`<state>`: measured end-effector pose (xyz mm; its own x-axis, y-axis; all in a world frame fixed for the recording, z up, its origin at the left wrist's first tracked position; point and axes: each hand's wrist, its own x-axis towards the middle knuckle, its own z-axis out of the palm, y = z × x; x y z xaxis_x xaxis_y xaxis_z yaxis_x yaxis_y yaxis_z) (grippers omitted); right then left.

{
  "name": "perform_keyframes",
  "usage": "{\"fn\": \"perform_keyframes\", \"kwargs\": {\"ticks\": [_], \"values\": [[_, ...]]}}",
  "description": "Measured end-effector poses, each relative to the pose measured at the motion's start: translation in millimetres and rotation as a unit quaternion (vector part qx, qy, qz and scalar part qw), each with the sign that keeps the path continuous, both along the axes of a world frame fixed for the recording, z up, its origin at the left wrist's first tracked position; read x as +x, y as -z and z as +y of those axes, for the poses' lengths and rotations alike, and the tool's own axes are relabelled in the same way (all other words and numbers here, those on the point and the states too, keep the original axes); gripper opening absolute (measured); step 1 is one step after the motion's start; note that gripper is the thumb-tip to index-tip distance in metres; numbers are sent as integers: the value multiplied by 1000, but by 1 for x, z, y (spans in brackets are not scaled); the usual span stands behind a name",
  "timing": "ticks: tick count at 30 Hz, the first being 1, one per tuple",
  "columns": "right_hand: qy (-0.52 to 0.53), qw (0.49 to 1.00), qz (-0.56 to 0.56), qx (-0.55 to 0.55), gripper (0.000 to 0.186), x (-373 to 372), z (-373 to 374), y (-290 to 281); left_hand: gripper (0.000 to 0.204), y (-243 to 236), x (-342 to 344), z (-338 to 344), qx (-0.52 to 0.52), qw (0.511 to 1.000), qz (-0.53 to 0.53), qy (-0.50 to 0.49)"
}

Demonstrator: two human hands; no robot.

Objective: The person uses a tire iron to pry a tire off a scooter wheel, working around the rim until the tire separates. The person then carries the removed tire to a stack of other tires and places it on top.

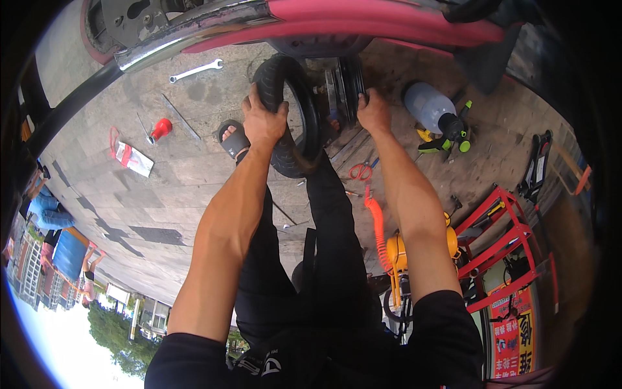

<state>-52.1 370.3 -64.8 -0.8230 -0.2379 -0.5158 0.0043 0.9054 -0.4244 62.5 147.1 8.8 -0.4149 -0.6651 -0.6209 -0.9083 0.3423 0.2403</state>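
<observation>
My left hand (262, 120) is clamped on the black tyre (285, 97), fingers wrapped over its top edge. Right hand (374, 110) grips the wheel hub (346, 81), fingers curled round it. Tyre sits under the red scooter body (363, 23), by my sandalled foot (233, 139). Spray bottle (431, 107) lies on pavement to the right; can't tell what's in it.
</observation>
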Motion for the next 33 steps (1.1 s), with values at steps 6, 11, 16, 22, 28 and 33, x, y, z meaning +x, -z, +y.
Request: {"fn": "perform_keyframes", "kwargs": {"ticks": [6,11,16,22,28,33], "values": [[46,993,-1,113,27,-2,2,-5,105,-1,25,-22,69,997,43,-10],[53,993,22,100,41,-6,7,-8,106,-26,70,-43,49,990,119,-50],[59,985,83,140,50,7,5,-10,104,-57,108,-92,49,974,142,-170],[21,989,-12,147,49,101,33,-94,104,-117,177,-154,106,879,205,-418],[24,973,-146,177,28,218,101,-308,105,-214,309,-226,21,837,221,-499],[153,960,-196,131,28,243,106,-412,110,-283,408,-286,-182,909,158,-340]]}}
